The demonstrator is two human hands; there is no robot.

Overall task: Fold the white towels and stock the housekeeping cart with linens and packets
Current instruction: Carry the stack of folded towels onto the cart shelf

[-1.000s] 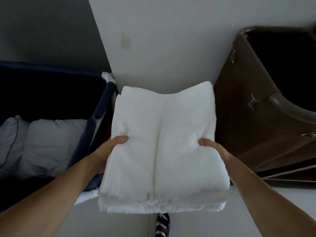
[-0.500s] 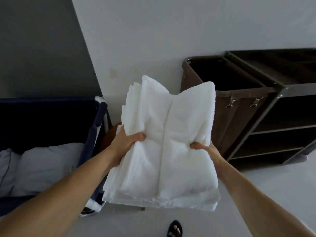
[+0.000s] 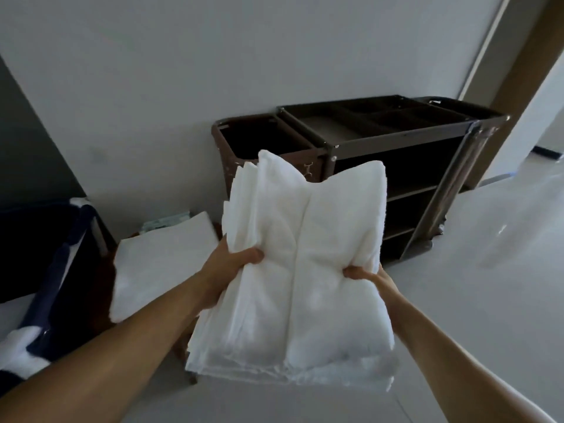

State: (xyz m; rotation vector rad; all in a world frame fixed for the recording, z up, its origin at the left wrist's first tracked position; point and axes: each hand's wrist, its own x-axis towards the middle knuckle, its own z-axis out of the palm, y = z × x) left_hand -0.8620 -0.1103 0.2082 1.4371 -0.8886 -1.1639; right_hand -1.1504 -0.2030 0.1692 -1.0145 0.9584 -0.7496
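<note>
The left hand (image 3: 227, 264) and right hand (image 3: 370, 274) grip a stack of folded white towels (image 3: 299, 270) by its sides. A dark metal housekeeping cart (image 3: 396, 148) stands beyond it.

white folded towel stack (image 3: 305, 270), held upright, cart (image 3: 396, 166) beyond

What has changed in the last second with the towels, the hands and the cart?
The stack of folded towels has tipped from flat to steeply tilted, far edge up. The view swung toward the housekeeping cart; a second white pile appeared at left. Unchanged: left hand and right hand grip the stack's sides, thumbs on top.
</note>
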